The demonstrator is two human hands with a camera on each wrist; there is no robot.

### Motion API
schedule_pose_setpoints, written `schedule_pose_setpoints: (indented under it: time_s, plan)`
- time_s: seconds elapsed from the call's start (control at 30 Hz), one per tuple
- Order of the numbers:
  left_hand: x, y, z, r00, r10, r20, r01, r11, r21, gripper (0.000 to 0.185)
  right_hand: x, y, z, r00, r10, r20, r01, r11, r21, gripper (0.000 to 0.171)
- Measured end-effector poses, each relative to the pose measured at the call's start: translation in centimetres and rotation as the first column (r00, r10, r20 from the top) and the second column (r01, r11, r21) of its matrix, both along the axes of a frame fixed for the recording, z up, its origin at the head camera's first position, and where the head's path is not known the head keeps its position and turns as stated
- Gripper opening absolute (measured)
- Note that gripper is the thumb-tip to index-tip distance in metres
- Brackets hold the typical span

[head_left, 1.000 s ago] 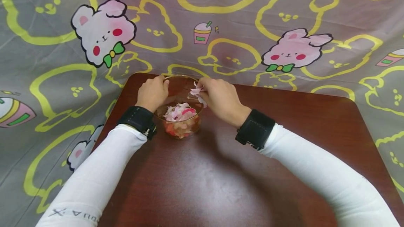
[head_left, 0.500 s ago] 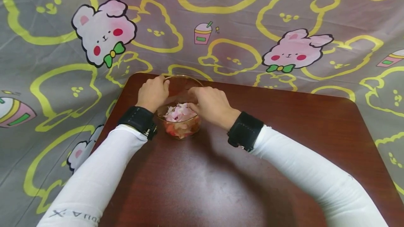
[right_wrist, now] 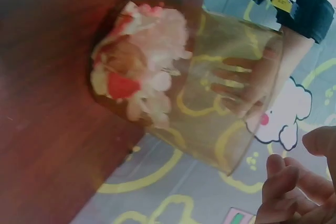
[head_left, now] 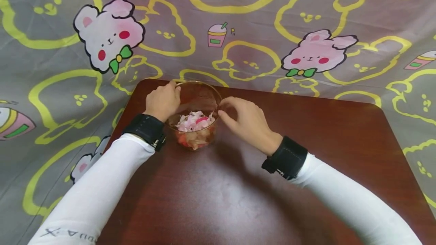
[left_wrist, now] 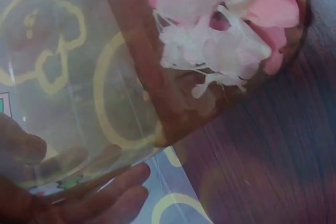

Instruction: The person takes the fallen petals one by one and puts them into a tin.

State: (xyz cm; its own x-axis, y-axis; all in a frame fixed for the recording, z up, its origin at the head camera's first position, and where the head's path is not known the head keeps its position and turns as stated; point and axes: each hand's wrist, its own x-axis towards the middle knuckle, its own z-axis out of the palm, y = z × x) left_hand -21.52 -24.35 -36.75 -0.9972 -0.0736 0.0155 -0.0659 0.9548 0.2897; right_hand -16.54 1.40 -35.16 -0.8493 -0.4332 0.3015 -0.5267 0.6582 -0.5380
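Observation:
A clear, amber-tinted glass vase (head_left: 197,95) stands near the back left of the table, its lower part filled with pink, white and red flower petals (head_left: 194,121). My left hand (head_left: 162,101) grips the vase's left side at the rim. In the left wrist view its fingers (left_wrist: 126,203) lie along the outside of the glass, with the thumb on the other side. Just off the right of the rim is my right hand (head_left: 250,122). Its thumb and fingers (right_wrist: 275,187) stand apart in the right wrist view, with nothing between them.
The dark red-brown table (head_left: 221,192) has rounded back corners. Close behind it and along its left side hangs a grey curtain (head_left: 252,25) printed with rabbits and yellow outlines. Black bands (head_left: 287,158) circle both wrists over white sleeves.
My right hand carried pink petals over the vase, dipped in at the mouth, and has drawn back to the right without them. The left hand has kept its grip on the rim.

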Motion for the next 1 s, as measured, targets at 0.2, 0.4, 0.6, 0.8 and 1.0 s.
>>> schedule_pose_setpoints:
  time_s: [0.2, 0.4, 0.6, 0.8, 1.0]
  plan:
    - [0.2, -0.5, 0.5, 0.997, -0.016, 0.072, 0.006, 0.991, 0.131, 0.056, 1.6, 2.0, -2.0, 0.999, -0.029, 0.021, 0.03, 0.999, -0.034, 0.023]
    - [0.5, -1.7, 1.6, 0.998, 0.0, 0.058, -0.018, 0.95, 0.313, 0.07, 2.4, 3.8, -3.2, 0.997, -0.056, 0.045, 0.059, 0.996, -0.071, 0.021]
    - [1.3, -2.1, 1.1, 0.995, 0.062, -0.079, -0.023, 0.909, 0.417, 0.067, 2.7, 5.5, -4.2, 0.993, -0.104, 0.061, 0.109, 0.991, -0.079, 0.021]
    - [3.9, -2.2, -1.3, 0.942, 0.186, -0.28, -0.016, 0.857, 0.516, 0.049, 3.4, 6.8, -5.4, 0.984, -0.144, 0.11, 0.152, 0.986, -0.068, 0.023]
    - [7.9, -2.8, -3.5, 0.883, 0.204, -0.423, 0.028, 0.876, 0.481, 0.039, 4.5, 7.4, -6.6, 0.982, -0.149, 0.118, 0.16, 0.983, -0.09, 0.023]
